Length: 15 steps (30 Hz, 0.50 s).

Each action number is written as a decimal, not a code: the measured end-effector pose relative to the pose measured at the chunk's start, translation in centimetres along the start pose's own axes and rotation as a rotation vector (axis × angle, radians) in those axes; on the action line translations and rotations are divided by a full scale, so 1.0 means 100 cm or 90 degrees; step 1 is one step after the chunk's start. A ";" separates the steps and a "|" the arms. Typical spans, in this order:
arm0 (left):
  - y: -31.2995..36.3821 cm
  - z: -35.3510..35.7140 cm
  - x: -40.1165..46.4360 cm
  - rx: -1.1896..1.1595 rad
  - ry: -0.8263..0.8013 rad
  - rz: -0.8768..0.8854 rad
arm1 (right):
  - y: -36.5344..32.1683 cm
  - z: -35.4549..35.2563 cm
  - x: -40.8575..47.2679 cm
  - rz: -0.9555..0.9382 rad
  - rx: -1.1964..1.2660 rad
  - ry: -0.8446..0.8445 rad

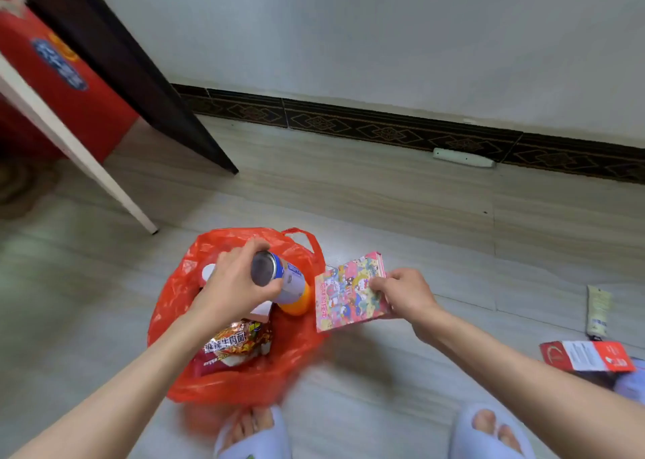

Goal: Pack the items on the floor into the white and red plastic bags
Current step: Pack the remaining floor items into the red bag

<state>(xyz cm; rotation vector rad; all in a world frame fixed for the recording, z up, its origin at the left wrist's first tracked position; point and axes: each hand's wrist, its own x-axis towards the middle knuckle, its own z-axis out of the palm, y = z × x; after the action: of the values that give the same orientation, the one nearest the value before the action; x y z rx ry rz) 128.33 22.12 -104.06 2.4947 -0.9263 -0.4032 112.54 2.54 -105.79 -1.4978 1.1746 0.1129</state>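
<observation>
Red plastic bag [223, 385] is sitting open on the floor [384, 207] just ahead of my slippers, and I am seeing a noodle packet [234, 345] lying inside it, its Chinese print reading 牛肉面. My left hand [232, 284] is curling around a can [282, 280], silver and blue with an orange end, tilting it over the bag's mouth; its label is too blurred for me to read. My right hand [401, 294] is pinching a pink cartoon-printed box [349, 292] by its right edge, just beside the bag. Farther right, a pale tube [597, 312] and a red-and-white carton [590, 355] are lying on the floor, their lettering too small to read.
</observation>
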 end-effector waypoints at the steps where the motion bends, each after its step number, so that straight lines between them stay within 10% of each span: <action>1: -0.013 -0.002 -0.010 0.015 0.019 -0.026 | -0.001 0.012 -0.003 0.001 0.022 -0.005; 15: -0.077 -0.004 -0.010 0.043 0.131 -0.070 | -0.018 0.130 -0.011 0.199 0.447 -0.059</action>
<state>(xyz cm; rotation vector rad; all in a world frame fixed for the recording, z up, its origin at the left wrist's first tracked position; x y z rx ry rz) 131.94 28.11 -107.48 2.5963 -0.7358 -0.1483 119.99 13.13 -108.06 -0.6857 1.1992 -0.0209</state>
